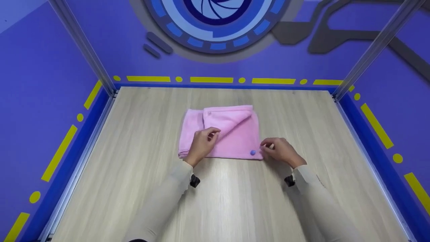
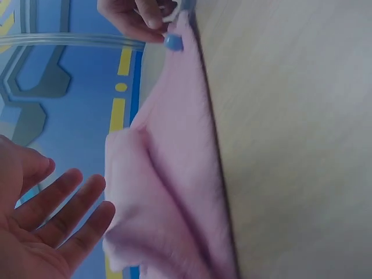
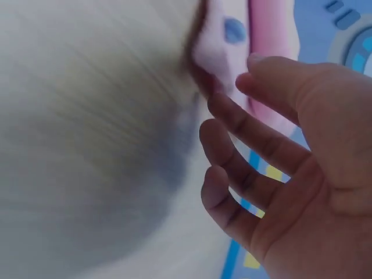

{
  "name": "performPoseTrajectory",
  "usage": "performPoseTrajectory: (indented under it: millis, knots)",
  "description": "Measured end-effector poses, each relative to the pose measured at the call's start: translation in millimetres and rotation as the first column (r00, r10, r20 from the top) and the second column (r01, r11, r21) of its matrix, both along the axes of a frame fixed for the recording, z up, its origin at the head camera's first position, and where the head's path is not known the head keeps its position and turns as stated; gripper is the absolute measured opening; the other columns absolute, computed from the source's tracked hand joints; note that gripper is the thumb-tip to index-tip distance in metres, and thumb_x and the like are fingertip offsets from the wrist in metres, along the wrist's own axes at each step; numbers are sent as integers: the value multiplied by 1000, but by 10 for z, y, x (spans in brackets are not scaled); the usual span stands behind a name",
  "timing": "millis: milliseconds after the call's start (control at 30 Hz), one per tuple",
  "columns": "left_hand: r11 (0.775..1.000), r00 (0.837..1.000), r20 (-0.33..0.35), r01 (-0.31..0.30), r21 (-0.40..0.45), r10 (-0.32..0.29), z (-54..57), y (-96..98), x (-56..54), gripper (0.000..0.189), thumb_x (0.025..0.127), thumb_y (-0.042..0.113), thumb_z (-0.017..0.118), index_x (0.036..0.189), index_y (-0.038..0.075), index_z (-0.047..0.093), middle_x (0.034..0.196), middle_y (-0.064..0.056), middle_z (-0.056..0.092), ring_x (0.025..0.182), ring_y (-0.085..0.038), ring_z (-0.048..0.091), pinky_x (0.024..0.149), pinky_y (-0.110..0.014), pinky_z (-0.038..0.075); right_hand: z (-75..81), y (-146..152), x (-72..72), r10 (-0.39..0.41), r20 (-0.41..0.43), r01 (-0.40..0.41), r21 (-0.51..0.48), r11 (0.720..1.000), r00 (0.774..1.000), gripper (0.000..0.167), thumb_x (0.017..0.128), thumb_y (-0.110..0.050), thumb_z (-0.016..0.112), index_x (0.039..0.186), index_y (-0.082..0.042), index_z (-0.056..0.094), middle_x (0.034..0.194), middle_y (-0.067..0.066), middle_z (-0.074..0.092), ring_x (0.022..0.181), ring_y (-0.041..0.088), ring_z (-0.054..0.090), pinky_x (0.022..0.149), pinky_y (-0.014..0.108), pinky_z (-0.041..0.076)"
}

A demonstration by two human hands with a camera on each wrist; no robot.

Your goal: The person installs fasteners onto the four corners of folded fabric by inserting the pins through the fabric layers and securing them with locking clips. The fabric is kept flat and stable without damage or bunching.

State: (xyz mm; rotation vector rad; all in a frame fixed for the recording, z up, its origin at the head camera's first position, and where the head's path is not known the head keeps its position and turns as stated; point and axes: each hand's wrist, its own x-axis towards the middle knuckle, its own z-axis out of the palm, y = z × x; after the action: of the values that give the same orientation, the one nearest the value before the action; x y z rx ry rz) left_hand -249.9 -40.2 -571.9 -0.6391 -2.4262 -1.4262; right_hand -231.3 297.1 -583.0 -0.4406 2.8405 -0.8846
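A folded pink fleece cloth [image 1: 235,144] lies flat, with a round blue button [image 1: 252,152] at its near right corner. Its top layer is folded back diagonally into a flap [image 1: 225,117], which carries a small pale stud near its far left corner. My left hand [image 1: 203,141] hovers over the cloth's near left part beside the flap; in the left wrist view its fingers [image 2: 78,215] are loosely spread with nothing between them. Right at the cloth's right edge, beside the button, are the loosely bent fingertips of my right hand [image 1: 280,149]; no cloth shows between thumb and fingers.
The cloth lies on a pale wood-grain table [image 1: 151,198]. Blue panels [image 1: 215,67] with yellow marks stand behind it and along both sides, joined by metal corner posts [image 1: 84,43]. Dark wrist cameras [image 1: 195,180] sit under both wrists.
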Motion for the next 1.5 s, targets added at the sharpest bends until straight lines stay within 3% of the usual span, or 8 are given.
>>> performPoseTrajectory:
  millis: [100, 267, 433, 700, 800, 1067, 1267, 1500]
  knots:
    - [998, 997, -59, -55, -41, 52, 62, -142, -74, 17, 96, 3, 66, 109, -2, 76, 103, -14, 77, 84, -22, 74, 77, -33, 61, 93, 47, -66, -39, -72, 39, 8, 999, 997, 24, 99, -23, 69, 118, -9, 75, 105, 9, 74, 80, 21, 66, 69, 40, 56]
    - [981, 974, -169, -170, -99, 151, 119, -393, -168, 17, 95, 3, 67, 109, 0, 76, 109, -14, 76, 92, -26, 73, 85, -40, 60, 210, 98, -194, -92, -188, 93, -6, 996, 978, 40, 99, -28, 71, 133, -7, 67, 128, 17, 68, 105, 37, 67, 85, 54, 57]
    - [953, 946, -242, -257, -159, 215, 113, -589, -214, 20, 95, 7, 68, 113, 0, 75, 121, -18, 72, 114, -33, 68, 100, -44, 55, 255, 105, -300, -135, -294, 145, 12, 989, 946, 54, 96, -35, 73, 142, -9, 60, 147, 19, 55, 132, 43, 52, 106, 62, 44]
    - [887, 903, -321, -377, -267, 287, 44, -901, -317, 39, 97, 20, 69, 130, 0, 66, 147, -26, 54, 131, -42, 56, 111, -51, 46, 228, 148, -415, -181, -354, 224, 83, 971, 917, 75, 95, -49, 69, 157, -16, 42, 165, 24, 26, 150, 49, 24, 118, 67, 24]
    - [862, 903, -297, -400, -312, 311, 12, -1007, -346, 50, 97, 26, 69, 139, 1, 60, 154, -25, 46, 140, -42, 47, 117, -54, 38, 221, 174, -454, -197, -332, 248, 118, 962, 923, 80, 95, -54, 66, 160, -17, 36, 168, 23, 19, 152, 50, 15, 121, 66, 16]
    - [793, 919, -126, -387, -471, 373, -99, -1287, -416, 68, 101, 37, 63, 159, 12, 39, 170, -17, 18, 157, -36, 14, 126, -58, 8, 131, 244, -531, -238, -297, 297, 173, 939, 925, 86, 95, -62, 60, 163, -20, 28, 170, 21, 13, 153, 52, 5, 121, 68, 9]
    - [763, 921, -94, -368, -531, 379, -214, -1468, -461, 70, 101, 41, 58, 161, 12, 35, 169, -20, 17, 157, -38, 10, 123, -64, 8, 22, 301, -526, -247, -297, 307, 176, 935, 923, 86, 95, -60, 62, 163, -19, 29, 170, 20, 13, 153, 54, 3, 119, 73, 8]
    - [761, 919, -51, -354, -543, 391, -219, -1547, -452, 71, 101, 43, 57, 161, 13, 34, 169, -20, 16, 157, -38, 9, 124, -63, 4, -40, 336, -522, -254, -283, 314, 192, 930, 925, 89, 95, -65, 58, 164, -20, 25, 170, 20, 12, 153, 54, 2, 119, 73, 4]
